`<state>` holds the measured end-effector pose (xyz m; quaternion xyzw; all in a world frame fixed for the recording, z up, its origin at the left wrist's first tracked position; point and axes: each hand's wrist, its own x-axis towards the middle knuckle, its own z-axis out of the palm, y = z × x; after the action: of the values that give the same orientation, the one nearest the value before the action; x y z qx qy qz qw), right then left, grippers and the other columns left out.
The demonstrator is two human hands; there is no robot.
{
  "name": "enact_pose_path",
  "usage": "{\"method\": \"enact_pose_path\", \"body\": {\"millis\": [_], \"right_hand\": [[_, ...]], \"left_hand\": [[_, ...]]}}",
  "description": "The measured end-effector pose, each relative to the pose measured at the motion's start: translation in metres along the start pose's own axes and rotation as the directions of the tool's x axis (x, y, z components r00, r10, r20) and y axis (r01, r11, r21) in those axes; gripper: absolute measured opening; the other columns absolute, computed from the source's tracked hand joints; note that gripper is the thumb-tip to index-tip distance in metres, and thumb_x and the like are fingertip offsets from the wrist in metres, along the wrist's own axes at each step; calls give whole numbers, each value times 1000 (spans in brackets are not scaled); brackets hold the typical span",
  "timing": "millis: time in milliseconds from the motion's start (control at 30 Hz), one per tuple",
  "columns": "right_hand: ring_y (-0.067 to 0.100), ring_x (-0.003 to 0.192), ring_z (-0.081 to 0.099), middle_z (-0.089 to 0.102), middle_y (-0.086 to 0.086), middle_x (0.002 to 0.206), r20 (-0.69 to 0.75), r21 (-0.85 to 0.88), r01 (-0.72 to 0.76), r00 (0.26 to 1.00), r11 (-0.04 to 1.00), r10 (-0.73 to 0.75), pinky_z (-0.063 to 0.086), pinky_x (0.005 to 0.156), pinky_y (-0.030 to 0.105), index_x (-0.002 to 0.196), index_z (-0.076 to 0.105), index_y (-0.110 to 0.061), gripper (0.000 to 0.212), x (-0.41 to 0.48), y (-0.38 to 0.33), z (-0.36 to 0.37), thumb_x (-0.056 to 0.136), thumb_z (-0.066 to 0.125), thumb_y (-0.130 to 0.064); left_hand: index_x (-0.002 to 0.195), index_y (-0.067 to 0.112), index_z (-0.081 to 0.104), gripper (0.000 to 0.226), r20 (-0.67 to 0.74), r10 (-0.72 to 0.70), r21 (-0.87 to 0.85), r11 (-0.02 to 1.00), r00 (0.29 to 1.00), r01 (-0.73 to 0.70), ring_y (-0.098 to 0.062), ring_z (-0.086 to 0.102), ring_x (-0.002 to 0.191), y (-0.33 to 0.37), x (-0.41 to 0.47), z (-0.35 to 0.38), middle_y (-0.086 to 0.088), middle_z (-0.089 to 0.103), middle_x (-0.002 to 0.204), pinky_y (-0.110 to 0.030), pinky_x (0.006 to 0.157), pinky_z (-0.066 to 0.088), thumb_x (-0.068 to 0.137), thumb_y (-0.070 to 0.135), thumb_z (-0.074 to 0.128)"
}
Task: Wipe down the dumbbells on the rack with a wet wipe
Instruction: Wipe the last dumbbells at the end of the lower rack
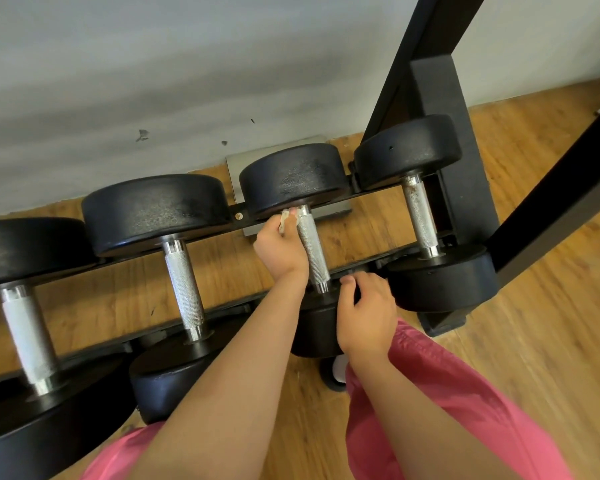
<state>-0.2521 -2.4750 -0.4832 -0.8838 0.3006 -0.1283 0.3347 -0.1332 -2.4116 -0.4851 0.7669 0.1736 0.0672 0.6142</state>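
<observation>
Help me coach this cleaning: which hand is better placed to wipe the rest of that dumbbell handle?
Left. The left hand pinches the wet wipe at the far end of the handle; the right hand, without a wipe, grips the near head.

The person wears a pink garment [447, 393] over the legs, made of thin, slightly shiny fabric. Over the right leg it shows fine creases and a puckered edge towards the knee. Over the left leg only a smooth pink patch [118, 455] shows at the bottom edge. Both forearms are bare, as are the left hand [279, 249] and the right hand [368, 317]. Beside the garment's edge shows what looks like a dark shoe [329, 379] with a white part.
</observation>
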Motion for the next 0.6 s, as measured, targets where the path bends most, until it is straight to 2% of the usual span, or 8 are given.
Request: {"method": "enact_pose_path", "body": {"millis": [67, 167, 333, 467, 533, 600], "right_hand": [[8, 83, 42, 58, -6, 83, -6, 6, 5, 1000, 1000, -5, 36, 77, 29, 82, 64, -14, 33, 0, 0, -1, 92, 39, -32], [7, 83, 41, 57, -6, 83, -1, -1, 4, 1000, 1000, -5, 35, 78, 29, 82, 64, -14, 33, 1, -1, 0, 93, 39, -32], [7, 85, 42, 59, -5, 85, -3, 5, 5, 1000, 1000, -5, 36, 79, 29, 84, 65, -14, 31, 0, 0, 0, 94, 41, -30], [9, 86, 46, 59, -6, 85, 0, 1, 2, 1000, 1000, -2, 38, 80, 30, 84, 65, -16, 33, 0, 0, 0, 92, 38, -32], [10, 87, 48, 60, -6, 85, -1, 7, 0, 1000, 1000, 0, 38, 80, 30, 84, 65, -16, 33, 0, 0, 0, 92, 38, -32], [9, 87, 47, 60, -6, 86, 1, 12, -4, 1000, 1000, 4, 40, 81, 31, 85, 66, -16, 33, 0, 0, 0, 92, 38, -32]], "left_hand": [[68, 13, 64, 27, 14, -19, -28, 999, 1000, 19, 6, 53, 56, 0, 0, 0, 8, 57, 61, -7, 52, 39, 93, 25, 64], [69, 16, 66, 25, 66, -98, -72, 992, 993, 103, -1, 56, 61, 4, -1, 2, 7, 62, 64, -6, 52, 40, 86, 34, 71], [62, 20, 60, 31, 48, -100, -77, 992, 994, 103, -1, 54, 59, 3, 2, -2, 8, 60, 62, -5, 53, 40, 90, 31, 67], [69, 24, 66, 23, 150, -122, -42, 991, 981, 129, -4, 61, 69, 3, 5, -5, 8, 65, 70, -17, 62, 47, 86, 37, 71], [67, 19, 65, 27, 139, -90, -19, 995, 986, 94, -10, 62, 68, 1, 9, -8, 6, 64, 67, -24, 64, 52, 87, 36, 70], [65, 23, 63, 28, 125, -93, -5, 995, 988, 95, -15, 67, 73, -4, 12, -12, 5, 65, 68, -34, 69, 59, 91, 33, 67]]}}
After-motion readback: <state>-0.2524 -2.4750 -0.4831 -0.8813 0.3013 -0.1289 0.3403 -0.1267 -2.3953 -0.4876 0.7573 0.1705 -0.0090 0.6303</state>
